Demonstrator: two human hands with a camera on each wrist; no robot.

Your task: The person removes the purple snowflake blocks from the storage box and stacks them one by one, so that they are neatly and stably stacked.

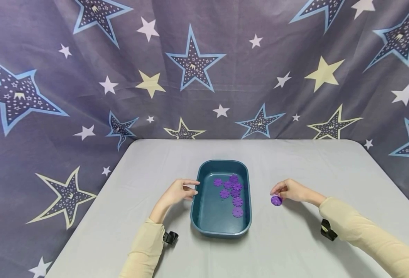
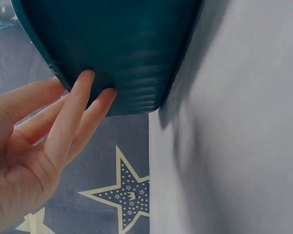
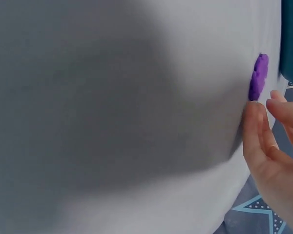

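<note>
A teal rectangular bin (image 1: pixel 221 227) stands in the middle of the table. My left hand (image 1: pixel 178 192) grips its left rim, with thumb and index at the edge and other fingertips against the outer wall, as the left wrist view shows. Several purple notched discs (image 1: pixel 237 212) lie flat inside the bin, mostly along its right half. Right of the bin, my right hand (image 1: pixel 289 190) pinches another purple notched disc (image 1: pixel 276 200) at its fingertips. In the right wrist view that disc (image 3: pixel 259 78) appears nearly edge-on.
A pale grey cloth covers the table (image 1: pixel 294 247). Behind it and along its sides hangs a dark curtain (image 1: pixel 225 92) printed with stars. Black wrist cameras (image 1: pixel 327 230) sit under both sleeves.
</note>
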